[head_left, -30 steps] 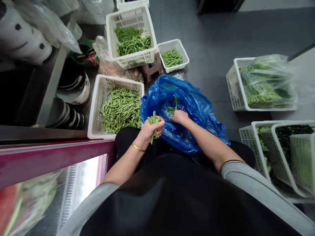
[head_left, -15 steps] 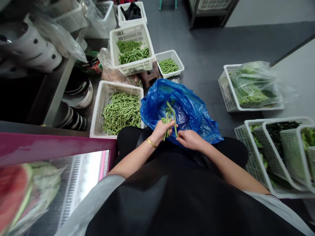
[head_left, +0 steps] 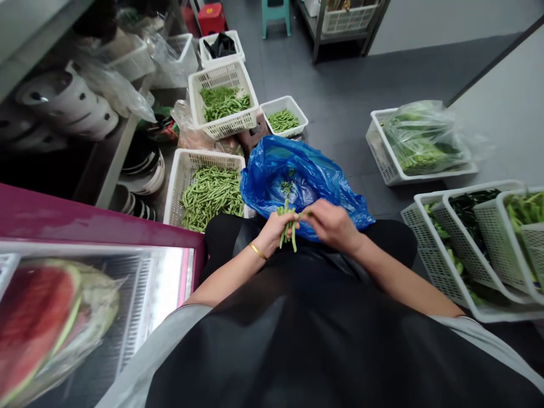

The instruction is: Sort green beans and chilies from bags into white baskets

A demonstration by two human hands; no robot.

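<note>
A small bunch of green beans (head_left: 293, 240) is wrapped in the fingers of my left hand (head_left: 272, 231), which has a gold bangle at the wrist. Close on its right, my right hand (head_left: 334, 225) is closed, thumb and fingertips pinching what looks like the end of a green bean (head_left: 304, 215). The exact grip is partly hidden. Both hands are above the near edge of an open blue plastic bag (head_left: 266, 164), which has small green scraps inside. To the left, a white basket (head_left: 170, 190) holds a pile of green beans (head_left: 212, 195).
Beyond the bag are a raised white basket (head_left: 224, 129) of beans and trimmings and a smaller basket (head_left: 276, 131) of beans. More white baskets of leafy greens (head_left: 408, 218) line the right. A glass-topped case with cut watermelon (head_left: 38, 317) is close on the left.
My right hand has moved up from the lower end of a bean to beside the bunch. The bean that stood upright between the hands now lies differently. The view has shifted slightly.
</note>
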